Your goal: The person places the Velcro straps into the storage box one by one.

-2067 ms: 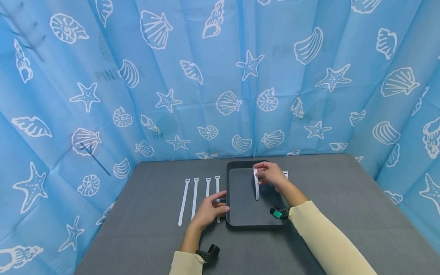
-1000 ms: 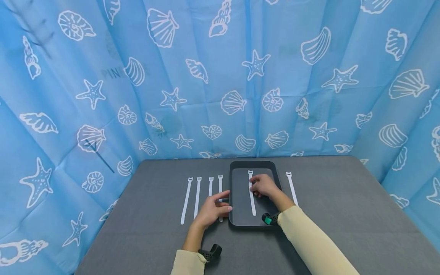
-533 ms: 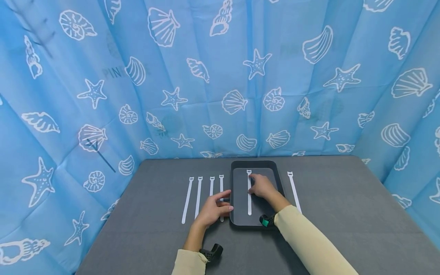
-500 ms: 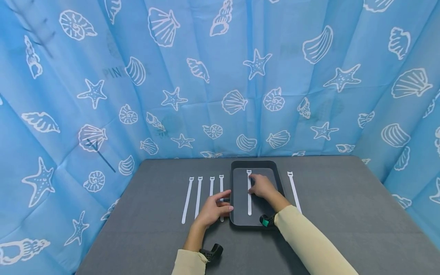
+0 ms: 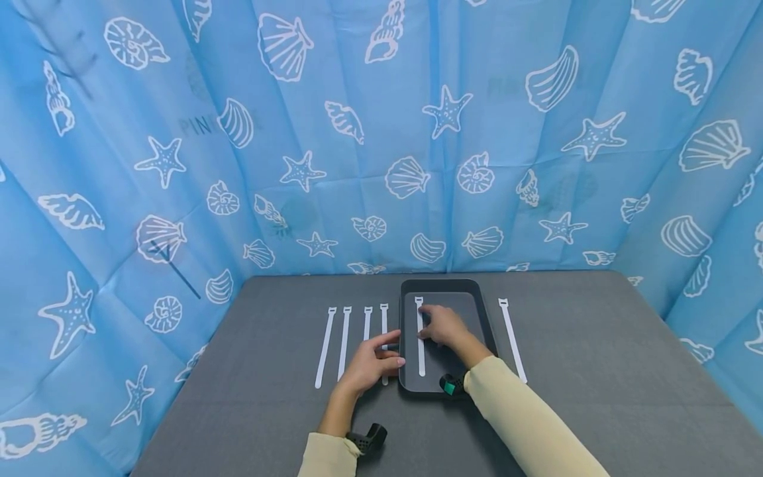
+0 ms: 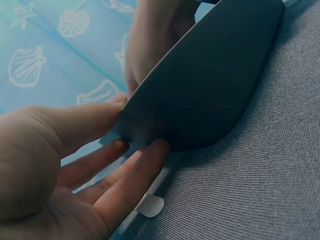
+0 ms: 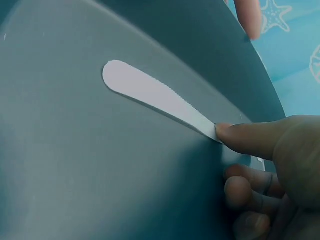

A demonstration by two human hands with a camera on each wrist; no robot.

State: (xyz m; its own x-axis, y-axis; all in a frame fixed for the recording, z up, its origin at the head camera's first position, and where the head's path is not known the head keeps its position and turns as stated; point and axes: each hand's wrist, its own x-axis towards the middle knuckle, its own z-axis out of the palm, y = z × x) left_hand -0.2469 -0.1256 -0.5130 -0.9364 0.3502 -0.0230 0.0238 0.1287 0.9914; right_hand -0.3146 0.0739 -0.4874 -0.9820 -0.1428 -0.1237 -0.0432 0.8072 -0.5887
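A dark grey tray [image 5: 471, 311] lies on the grey table. One white strap [image 5: 420, 344] lies lengthwise in its left half. My right hand [image 5: 424, 324] rests on that strap; in the right wrist view a straight fingertip [image 7: 235, 137] presses the strap [image 7: 155, 95] against the tray floor [image 7: 75, 175]. My left hand [image 5: 390, 351] holds the tray's left edge. The left wrist view shows its thumb [image 6: 75, 125] over the rim and its fingers [image 6: 135, 170] against the tray's outer wall [image 6: 215, 85].
Several white straps [image 5: 344, 341] lie side by side on the table left of the tray, and one strap [image 5: 512, 339] lies to its right. A strap tip [image 6: 150, 205] shows under my left fingers. A blue seashell curtain [image 5: 381, 132] closes in the back and sides.
My right hand lowered the strap it held above the tray, laid it flat, then slid it left across the tray floor. The left hand stayed on the tray's edge.
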